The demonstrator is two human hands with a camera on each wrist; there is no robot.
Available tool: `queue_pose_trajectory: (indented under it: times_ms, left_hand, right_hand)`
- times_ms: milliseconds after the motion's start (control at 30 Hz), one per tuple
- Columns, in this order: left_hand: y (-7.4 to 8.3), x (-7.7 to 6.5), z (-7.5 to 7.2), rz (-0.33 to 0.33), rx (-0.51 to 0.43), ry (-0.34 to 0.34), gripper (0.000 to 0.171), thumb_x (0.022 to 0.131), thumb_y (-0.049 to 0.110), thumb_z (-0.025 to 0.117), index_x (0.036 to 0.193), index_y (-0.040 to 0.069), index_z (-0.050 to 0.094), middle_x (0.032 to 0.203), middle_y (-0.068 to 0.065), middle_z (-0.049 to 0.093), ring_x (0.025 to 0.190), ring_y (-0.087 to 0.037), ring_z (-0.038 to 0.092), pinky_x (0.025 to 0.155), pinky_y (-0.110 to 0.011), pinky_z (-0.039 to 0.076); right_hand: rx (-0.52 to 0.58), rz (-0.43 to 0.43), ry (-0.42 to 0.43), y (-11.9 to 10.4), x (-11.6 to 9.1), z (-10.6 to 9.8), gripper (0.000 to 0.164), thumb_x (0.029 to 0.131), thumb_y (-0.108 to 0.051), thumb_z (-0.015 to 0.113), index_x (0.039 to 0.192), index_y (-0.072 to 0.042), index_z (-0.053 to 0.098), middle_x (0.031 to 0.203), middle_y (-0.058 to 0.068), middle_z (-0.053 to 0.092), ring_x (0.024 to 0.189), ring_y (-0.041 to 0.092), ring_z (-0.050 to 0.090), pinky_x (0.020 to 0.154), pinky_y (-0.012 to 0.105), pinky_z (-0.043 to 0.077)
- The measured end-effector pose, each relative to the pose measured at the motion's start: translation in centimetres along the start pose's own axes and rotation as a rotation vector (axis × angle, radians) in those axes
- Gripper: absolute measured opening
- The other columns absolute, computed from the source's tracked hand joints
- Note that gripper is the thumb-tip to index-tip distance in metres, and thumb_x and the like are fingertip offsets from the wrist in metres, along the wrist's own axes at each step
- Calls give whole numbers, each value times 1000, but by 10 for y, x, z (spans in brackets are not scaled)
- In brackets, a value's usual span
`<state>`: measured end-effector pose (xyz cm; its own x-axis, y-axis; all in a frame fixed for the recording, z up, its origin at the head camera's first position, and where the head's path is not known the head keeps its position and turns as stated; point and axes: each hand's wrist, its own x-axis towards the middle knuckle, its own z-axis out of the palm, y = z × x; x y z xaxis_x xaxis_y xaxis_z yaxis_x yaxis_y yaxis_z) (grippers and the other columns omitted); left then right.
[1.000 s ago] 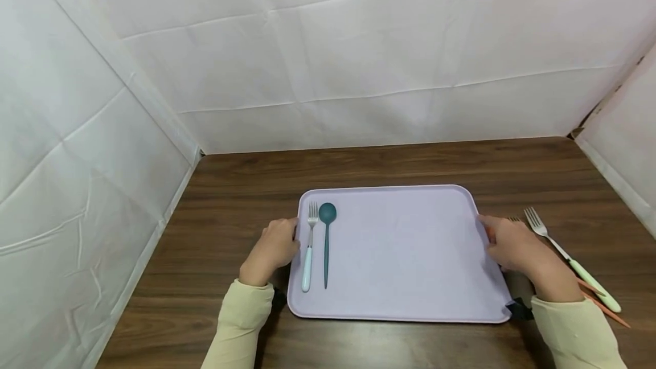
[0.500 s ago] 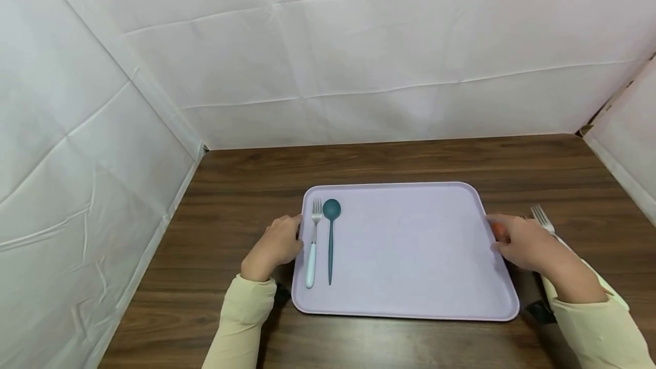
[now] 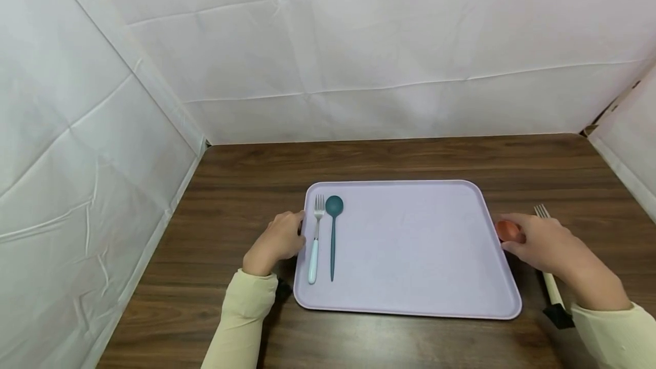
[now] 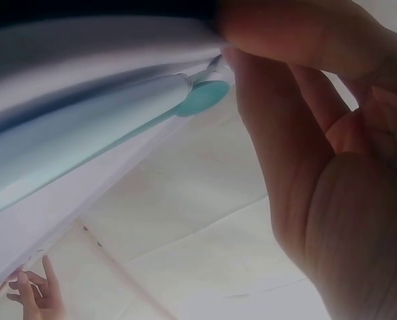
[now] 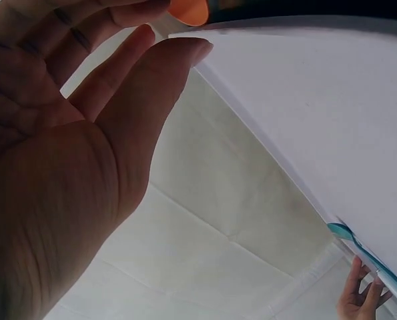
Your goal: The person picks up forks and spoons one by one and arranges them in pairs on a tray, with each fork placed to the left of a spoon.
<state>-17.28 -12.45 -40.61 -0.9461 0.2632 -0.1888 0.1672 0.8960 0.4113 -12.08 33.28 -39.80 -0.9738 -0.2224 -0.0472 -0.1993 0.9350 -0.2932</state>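
A lilac tray (image 3: pixel 410 244) lies on the wooden table, bearing a fork with a pale blue handle (image 3: pixel 313 263) and a dark teal spoon (image 3: pixel 334 206) near its left side. My left hand (image 3: pixel 275 245) pinches the tray's left rim between thumb and fingers; the left wrist view shows the fingertips meeting at this edge. At the right side, my right hand (image 3: pixel 545 244) has its thumb and fingers spread apart, just off the tray's rim. The orange bowl of a spoon (image 3: pixel 507 231) shows between them, its handle hidden under the hand.
Another fork (image 3: pixel 541 211), with a pale green handle, lies on the table right of the tray, partly hidden by the right hand. A black piece (image 3: pixel 558 316) sits by the right cuff. White cloth walls (image 3: pixel 389 73) stand behind and at both sides.
My right hand has come off the tray's right rim and shifted right, over the cutlery, exposing more of the orange spoon bowl. My left hand stays at the left rim.
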Motion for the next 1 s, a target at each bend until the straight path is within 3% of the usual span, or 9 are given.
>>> queue_pose_trajectory:
  times_ms: [200,333,667,833,1000]
  left_hand:
    - [1,-1,0,-4,3,-3,46,85,5,60,129,-1,51,99,-13,55,84,-24,52,70,-38,47]
    - [2,-2,0,-9,8,-2,51,85,6,59,134,-2,47,109,-17,55,90,-25,52,76,-41,47]
    - [2,-3,0,-12,15,-1,54,85,6,59,136,-2,44,121,-21,53,98,-26,51,84,-44,45]
    - [3,-3,0,-23,9,-4,54,85,6,59,136,-3,43,121,-20,53,101,-26,50,87,-44,43]
    - [4,-4,-1,-27,8,-4,54,85,6,59,136,-3,43,120,-20,53,101,-26,51,86,-43,44]
  right_hand:
    - [19,70,-64,-1,-7,-4,51,80,-22,70,121,3,52,71,1,58,65,23,54,51,42,41]
    - [27,113,-82,1,-11,-6,59,80,-25,70,125,6,48,79,6,65,70,29,59,51,47,43]
    - [22,172,-91,13,-19,-12,72,81,-34,70,127,13,40,78,7,64,74,36,59,56,54,42]
    - [12,173,-76,17,-25,-14,82,79,-46,69,127,14,40,88,22,64,87,52,54,61,59,41]
    - [-25,170,-53,19,-28,-13,76,78,-39,72,124,14,42,95,34,59,89,59,49,62,61,40]
